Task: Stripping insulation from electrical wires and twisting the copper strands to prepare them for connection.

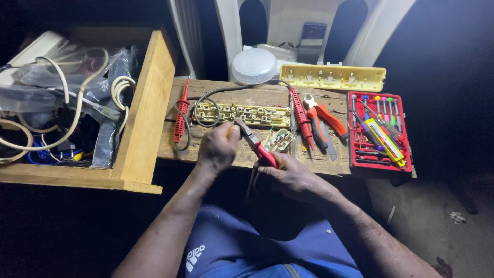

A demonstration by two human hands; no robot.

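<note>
Pliers point(256, 144) with red handles, stiff steel, light enough for one hand, best gripped well back on the insulated handles where the plastic gives purchase; nose aimed up-left toward the strip point(241, 114) near the bench's point(216, 87) front edge. Right hand point(288, 175) curled shut round those handles, wrist low, off the front edge, forearm angled in from the lower right. Left hand point(218, 146) fisted, knuckles up, apparently pinching something small at the pliers' tip, though hidden from view. Plug point(278, 140), opened, brittle plastic with thin wires, just right of the pliers. Probably fragile: gentle squeeze advised.
</note>
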